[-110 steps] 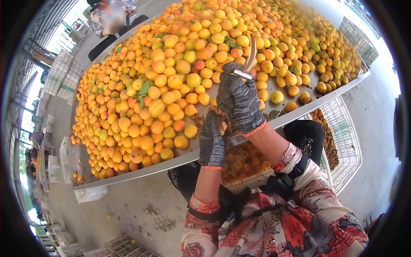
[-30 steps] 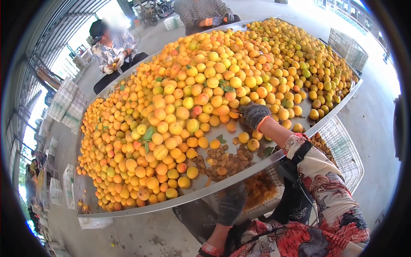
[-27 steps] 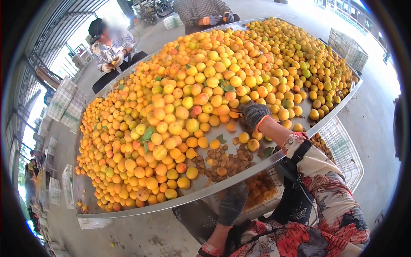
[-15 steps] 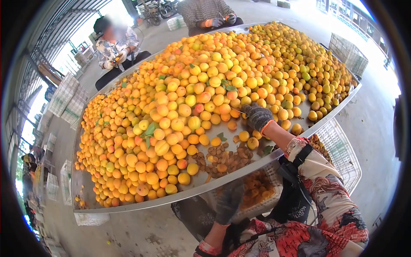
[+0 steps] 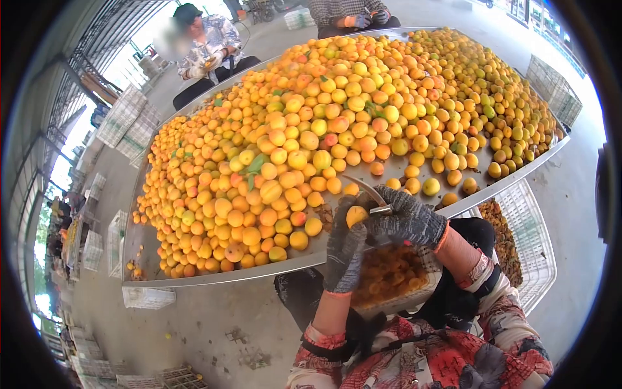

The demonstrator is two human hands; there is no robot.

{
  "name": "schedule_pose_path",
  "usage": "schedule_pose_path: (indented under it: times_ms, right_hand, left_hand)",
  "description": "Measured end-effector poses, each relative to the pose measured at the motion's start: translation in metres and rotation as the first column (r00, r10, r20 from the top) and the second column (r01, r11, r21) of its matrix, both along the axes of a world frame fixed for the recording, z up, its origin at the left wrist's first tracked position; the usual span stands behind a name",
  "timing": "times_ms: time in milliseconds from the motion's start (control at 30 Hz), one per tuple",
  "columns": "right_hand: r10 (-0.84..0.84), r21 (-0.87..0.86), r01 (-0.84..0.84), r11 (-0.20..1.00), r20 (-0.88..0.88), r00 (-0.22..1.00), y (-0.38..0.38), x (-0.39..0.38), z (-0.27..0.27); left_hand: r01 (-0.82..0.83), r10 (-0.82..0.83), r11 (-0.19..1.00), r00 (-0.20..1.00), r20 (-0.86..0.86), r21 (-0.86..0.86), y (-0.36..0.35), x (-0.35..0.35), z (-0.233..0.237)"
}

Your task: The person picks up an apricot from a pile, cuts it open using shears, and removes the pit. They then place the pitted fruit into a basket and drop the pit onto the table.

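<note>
Both of my hands wear dark grey knit gloves and meet just above the near edge of the metal table (image 5: 220, 281). My left hand (image 5: 345, 249) is closed around an apricot (image 5: 356, 216), whose orange side shows above the fingers. In my right hand (image 5: 409, 219) is a knife with a thin curved blade (image 5: 364, 188), pointing up and left over the table; the glove hides most of its handle. The hands are side by side, the knife's metal collar close to the fruit. Beyond them rises a big heap of apricots (image 5: 259, 175) with a few green leaves (image 5: 254, 165).
Below the table edge stands a crate of apricot halves (image 5: 392, 275) in front of my lap. A white crate (image 5: 528, 240) with brownish pieces is at the right. Two people (image 5: 210, 48) sit across the table. Stacked crates (image 5: 126, 120) stand at left.
My right hand has drawn back from the heap toward me with the knife. My left hand has come up from below the table edge, and an apricot is now in it.
</note>
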State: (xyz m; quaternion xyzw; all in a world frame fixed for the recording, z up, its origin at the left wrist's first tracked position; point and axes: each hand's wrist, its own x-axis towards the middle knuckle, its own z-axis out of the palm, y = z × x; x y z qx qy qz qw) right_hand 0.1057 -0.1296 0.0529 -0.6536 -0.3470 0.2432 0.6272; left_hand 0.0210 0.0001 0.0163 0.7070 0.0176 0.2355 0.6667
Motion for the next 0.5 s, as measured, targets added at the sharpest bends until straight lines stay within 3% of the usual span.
schedule_pose_path:
  times_ms: [33,67,100,133,167,233,267,300,333,367,433,467,500]
  right_hand:
    - [0.008,-0.016,-0.011,1.000,-0.156,0.988,0.002,-0.005,0.010]
    - [0.015,-0.030,-0.025,0.999,-0.308,0.951,0.004,-0.008,0.016]
    - [0.027,0.006,-0.027,1.000,-0.442,0.896,0.007,-0.011,0.018]
    - [0.036,0.013,-0.034,0.999,-0.440,0.897,0.008,-0.013,0.017]
    - [-0.028,-0.040,0.015,0.999,-0.360,0.933,0.009,-0.014,0.013]
    - [-0.120,-0.200,0.088,0.976,-0.157,0.980,0.007,-0.015,0.017]
    - [-0.113,-0.193,0.081,0.978,-0.159,0.981,0.000,-0.013,0.005]
    - [-0.154,-0.159,0.175,0.972,0.135,0.979,-0.012,-0.009,-0.015]
    - [-0.196,-0.098,0.257,0.961,0.415,0.889,-0.018,-0.008,-0.026]
    - [-0.195,-0.095,0.255,0.962,0.413,0.889,-0.017,-0.009,-0.026]
    - [-0.316,-0.264,0.311,0.913,0.028,0.948,-0.019,-0.014,-0.024]
    - [-0.315,-0.265,0.310,0.913,0.027,0.949,-0.020,-0.018,-0.022]
    - [-0.304,-0.172,0.286,0.943,-0.087,0.949,-0.021,-0.022,-0.020]
  left_hand:
    - [0.066,-0.077,0.972,0.996,-0.039,-0.227,0.001,-0.003,0.001]
    - [0.063,-0.074,0.973,0.996,-0.042,-0.220,0.001,-0.005,0.000]
    - [0.040,-0.072,0.894,0.996,-0.054,-0.446,0.000,-0.006,-0.002]
    - [0.010,-0.069,0.762,0.995,-0.065,-0.647,0.001,-0.006,-0.004]
    - [0.004,-0.060,0.766,0.996,-0.065,-0.643,0.003,-0.006,-0.007]
    - [0.090,-0.038,0.525,0.996,0.082,-0.847,0.011,-0.008,-0.011]
    - [0.085,-0.032,0.531,0.996,0.080,-0.843,0.014,-0.010,-0.008]
    - [0.114,-0.032,0.529,0.993,0.115,-0.841,0.016,-0.012,-0.003]
    - [0.144,-0.033,0.527,0.988,0.149,-0.838,0.017,-0.013,0.001]
    - [0.143,-0.031,0.530,0.988,0.149,-0.836,0.018,-0.015,0.002]
    - [0.157,-0.072,0.483,0.988,0.140,-0.861,0.018,-0.017,0.003]
    - [0.156,-0.071,0.483,0.988,0.139,-0.862,0.018,-0.018,0.003]
    - [0.185,-0.096,0.430,0.983,0.160,-0.883,0.017,-0.018,0.003]
